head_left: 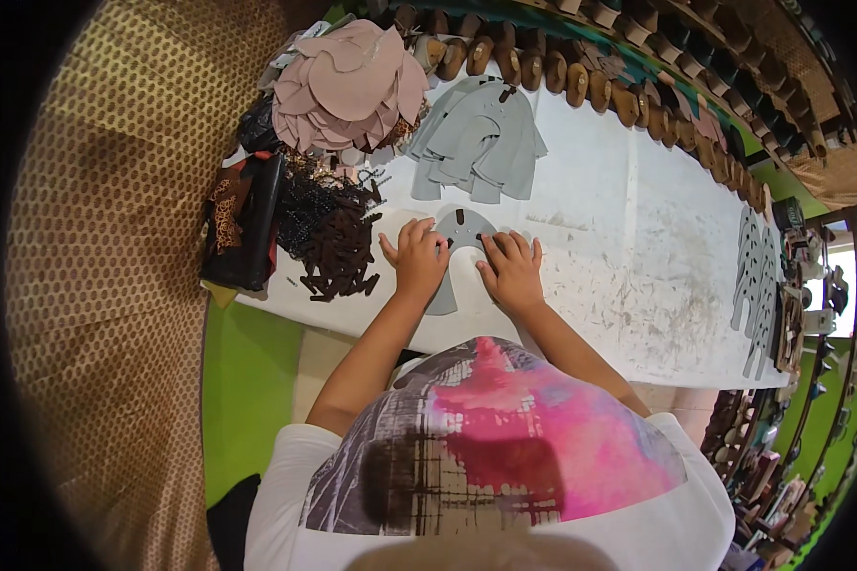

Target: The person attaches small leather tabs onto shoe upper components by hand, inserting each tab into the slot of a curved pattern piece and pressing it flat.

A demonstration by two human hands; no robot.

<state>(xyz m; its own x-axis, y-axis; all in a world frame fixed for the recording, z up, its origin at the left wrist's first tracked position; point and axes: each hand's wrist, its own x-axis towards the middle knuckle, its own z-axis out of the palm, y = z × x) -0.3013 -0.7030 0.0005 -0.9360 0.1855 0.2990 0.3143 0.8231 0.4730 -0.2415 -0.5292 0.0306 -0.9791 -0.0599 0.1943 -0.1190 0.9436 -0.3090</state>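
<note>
A grey U-shaped shoe-upper piece point(461, 228) lies flat on the white table, its curve turned away from me. A dark brown strip point(460, 216) sits upright on the middle of that curve. My left hand point(418, 259) rests on the left side of the piece, thumb and forefinger drawn close together at its edge, the other fingers fanned out. On the right side, my right hand point(512, 272) has its fingers apart. Its forefinger touches a small dark strip point(479, 236) there. What lies under the left fingertips is hidden.
Left on the table are a heap of short dark brown strips point(338, 252), black beaded trim point(305, 200) and a pile of pink cut pieces point(348, 86). Stacked grey pieces point(476, 143) lie beyond my hands. Wooden shoe lasts point(576, 84) line the far edge; more grey pieces point(752, 276) lie right.
</note>
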